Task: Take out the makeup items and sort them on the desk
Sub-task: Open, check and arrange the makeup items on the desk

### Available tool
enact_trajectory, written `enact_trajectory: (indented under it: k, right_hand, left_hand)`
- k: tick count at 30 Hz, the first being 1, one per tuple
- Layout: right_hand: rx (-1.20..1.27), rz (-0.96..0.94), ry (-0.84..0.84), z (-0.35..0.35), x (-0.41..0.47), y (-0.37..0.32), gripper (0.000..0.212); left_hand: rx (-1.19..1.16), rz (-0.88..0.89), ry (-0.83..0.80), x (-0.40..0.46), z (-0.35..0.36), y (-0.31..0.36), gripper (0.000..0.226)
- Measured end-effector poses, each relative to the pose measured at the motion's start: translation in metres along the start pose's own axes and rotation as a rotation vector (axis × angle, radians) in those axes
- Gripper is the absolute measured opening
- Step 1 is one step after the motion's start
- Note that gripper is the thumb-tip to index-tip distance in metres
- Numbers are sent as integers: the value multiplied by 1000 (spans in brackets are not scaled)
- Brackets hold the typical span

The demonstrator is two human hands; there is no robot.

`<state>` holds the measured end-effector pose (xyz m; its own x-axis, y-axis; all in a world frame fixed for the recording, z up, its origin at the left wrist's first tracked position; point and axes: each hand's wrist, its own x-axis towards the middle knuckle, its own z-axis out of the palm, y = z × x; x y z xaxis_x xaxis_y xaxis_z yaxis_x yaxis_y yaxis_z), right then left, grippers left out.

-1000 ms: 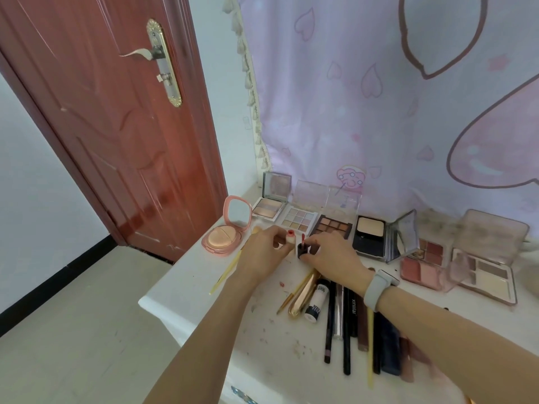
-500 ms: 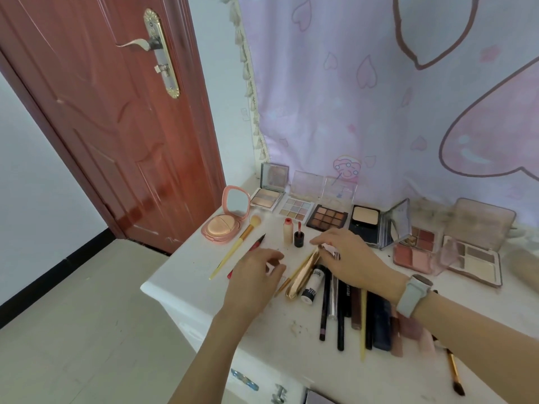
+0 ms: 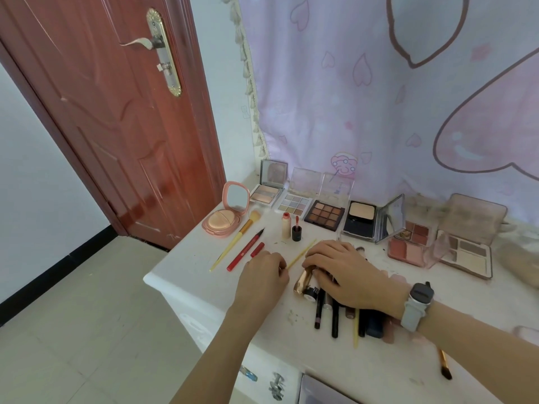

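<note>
Both hands work at the near middle of the white desk (image 3: 180, 266). Left hand (image 3: 264, 277) has its fingers curled under, seemingly pinching the near end of a thin yellow stick (image 3: 302, 253); the grip itself is hidden. Right hand (image 3: 339, 272) lies palm down, fingers bent over a gold tube (image 3: 303, 279) and the row of dark pencils (image 3: 326, 313). Just beyond stand a beige bottle (image 3: 286, 225) and a small dark lip-gloss vial (image 3: 296, 228). Left of them lie a red liner pen (image 3: 246, 252) and a yellow-handled brush (image 3: 236, 239). Farthest back, open palettes (image 3: 323, 215) line the curtain (image 3: 379, 97)
</note>
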<state>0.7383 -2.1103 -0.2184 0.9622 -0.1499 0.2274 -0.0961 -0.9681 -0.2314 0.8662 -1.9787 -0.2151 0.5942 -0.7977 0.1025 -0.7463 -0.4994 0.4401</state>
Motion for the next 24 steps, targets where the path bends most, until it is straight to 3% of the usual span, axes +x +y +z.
enact_trajectory:
  k: [4, 9, 13, 20, 24]
  right_hand:
    - [-3, -6, 3, 0, -1, 0, 31]
    - [2, 15, -2, 3, 2, -2, 29]
    - [-12, 21, -11, 5, 3, -3, 30]
    - [4, 28, -9, 5, 3, -4, 30]
    - [10, 27, -5, 5, 3, -4, 30]
  left_hand:
    - [-55, -38, 57, -10, -7, -6, 18]
    - [-177, -181, 377, -24, -28, -45, 9]
    - [-130, -301, 391, -18, -35, -67, 12]
    - [21, -266, 378, -2, -31, -69, 18]
    - [1, -259, 458, -5, -31, -70, 19]
